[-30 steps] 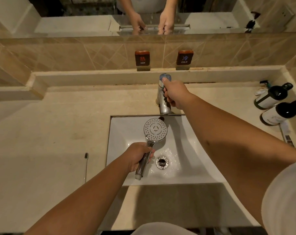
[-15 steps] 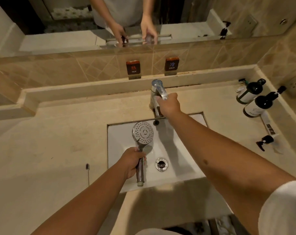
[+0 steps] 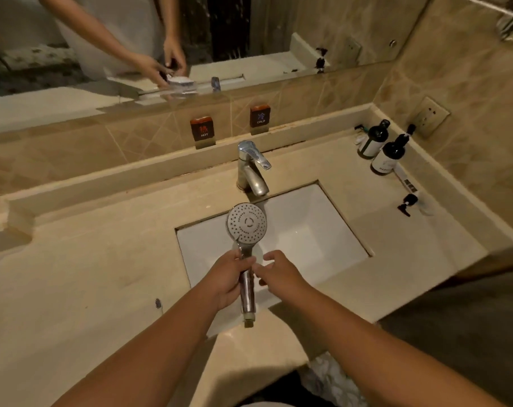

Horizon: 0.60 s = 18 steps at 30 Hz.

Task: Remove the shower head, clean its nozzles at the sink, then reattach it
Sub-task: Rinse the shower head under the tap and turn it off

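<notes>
A person's left hand grips the chrome handle of a shower head at the centre of the frame, holding it over the near edge of a white rectangular sink with the nozzle face turned up toward the camera. The right hand hovers just beside the handle, fingers loosely curled and holding nothing; whether its fingertips touch the handle cannot be told. A chrome faucet stands above the basin in the frame, with HOT and COLD signs on the tiled ledge behind it. Two dark pump bottles sit at the upper right of the beige counter, and a toothbrush lies at lower left. The mirror across the top reflects both hands.
</notes>
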Each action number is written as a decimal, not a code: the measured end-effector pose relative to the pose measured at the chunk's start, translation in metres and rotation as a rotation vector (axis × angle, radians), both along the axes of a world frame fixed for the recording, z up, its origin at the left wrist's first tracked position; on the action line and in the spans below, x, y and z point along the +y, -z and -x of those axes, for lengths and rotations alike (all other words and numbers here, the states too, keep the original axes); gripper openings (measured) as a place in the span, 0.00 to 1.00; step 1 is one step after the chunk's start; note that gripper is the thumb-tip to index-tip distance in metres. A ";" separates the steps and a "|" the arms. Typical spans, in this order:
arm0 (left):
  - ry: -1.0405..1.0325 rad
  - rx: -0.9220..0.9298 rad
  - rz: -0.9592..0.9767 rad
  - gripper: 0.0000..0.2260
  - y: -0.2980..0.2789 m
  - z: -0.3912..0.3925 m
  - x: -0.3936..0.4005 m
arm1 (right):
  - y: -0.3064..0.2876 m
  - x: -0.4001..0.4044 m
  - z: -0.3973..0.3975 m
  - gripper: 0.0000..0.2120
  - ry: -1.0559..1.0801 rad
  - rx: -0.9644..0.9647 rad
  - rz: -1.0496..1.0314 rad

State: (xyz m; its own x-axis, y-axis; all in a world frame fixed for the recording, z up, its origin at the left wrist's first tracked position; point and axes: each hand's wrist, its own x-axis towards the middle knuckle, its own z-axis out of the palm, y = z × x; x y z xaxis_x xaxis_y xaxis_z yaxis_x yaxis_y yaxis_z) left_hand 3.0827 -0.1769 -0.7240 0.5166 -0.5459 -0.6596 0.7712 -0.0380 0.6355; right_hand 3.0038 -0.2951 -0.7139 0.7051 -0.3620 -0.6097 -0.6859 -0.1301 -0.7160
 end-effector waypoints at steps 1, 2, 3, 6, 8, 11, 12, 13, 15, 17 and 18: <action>0.021 0.005 0.025 0.07 -0.004 0.003 -0.002 | -0.004 0.004 0.007 0.22 0.024 -0.003 -0.007; 0.043 0.007 0.048 0.08 -0.008 0.005 -0.005 | -0.008 0.007 0.015 0.21 0.042 -0.009 -0.009; 0.073 0.003 0.063 0.09 -0.012 0.009 -0.008 | -0.011 0.009 0.023 0.20 0.065 -0.020 -0.010; 0.176 -0.033 0.080 0.08 -0.024 0.024 -0.022 | -0.021 0.008 0.050 0.15 0.182 -0.086 -0.036; 0.243 -0.056 0.085 0.08 -0.032 0.039 -0.032 | -0.028 0.004 0.071 0.14 0.272 -0.109 -0.052; 0.370 -0.092 0.082 0.07 -0.045 0.068 -0.049 | -0.034 -0.002 0.109 0.16 0.416 -0.112 -0.074; 0.418 -0.107 0.084 0.07 -0.048 0.079 -0.055 | -0.035 -0.005 0.122 0.14 0.453 -0.115 -0.085; 0.465 -0.123 0.095 0.07 -0.052 0.090 -0.061 | -0.036 -0.007 0.136 0.12 0.481 -0.126 -0.102; 0.557 -0.161 0.122 0.09 -0.058 0.114 -0.073 | -0.037 -0.010 0.167 0.04 0.521 -0.152 -0.167; 0.653 -0.202 0.128 0.11 -0.063 0.140 -0.086 | -0.042 -0.012 0.198 0.05 0.572 -0.194 -0.236; 0.702 -0.222 0.130 0.11 -0.065 0.156 -0.092 | -0.044 -0.013 0.216 0.05 0.598 -0.207 -0.256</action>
